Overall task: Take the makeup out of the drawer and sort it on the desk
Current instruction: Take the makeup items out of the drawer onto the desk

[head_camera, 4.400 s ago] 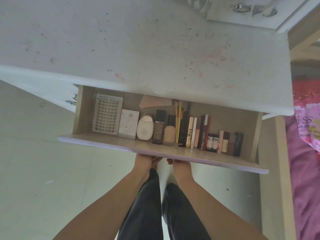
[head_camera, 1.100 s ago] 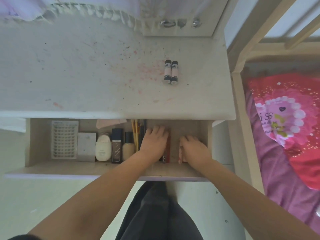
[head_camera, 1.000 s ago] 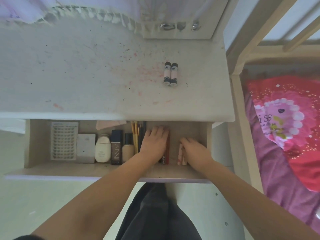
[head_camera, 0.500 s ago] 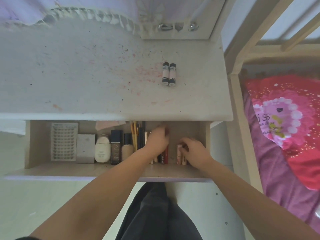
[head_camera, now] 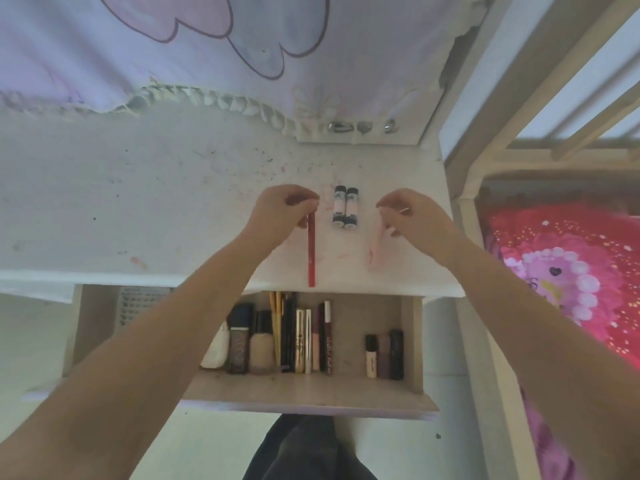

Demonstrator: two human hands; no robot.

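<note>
Here the left hand (head_camera: 277, 211) pinches the far end of a long slim red pencil-like stick (head_camera: 311, 252), which runs back towards six o'clock over the stained white desk (head_camera: 145, 202). At three o'clock from it lie two short white tubes with black caps (head_camera: 345, 211), side by side. Further towards three o'clock, the right hand (head_camera: 414, 220) grips a pale pink tube (head_camera: 377, 245), motion-blurred and hard to make out. The open wooden drawer (head_camera: 311, 393) at six o'clock holds more makeup, partly hidden by the left forearm.
</note>
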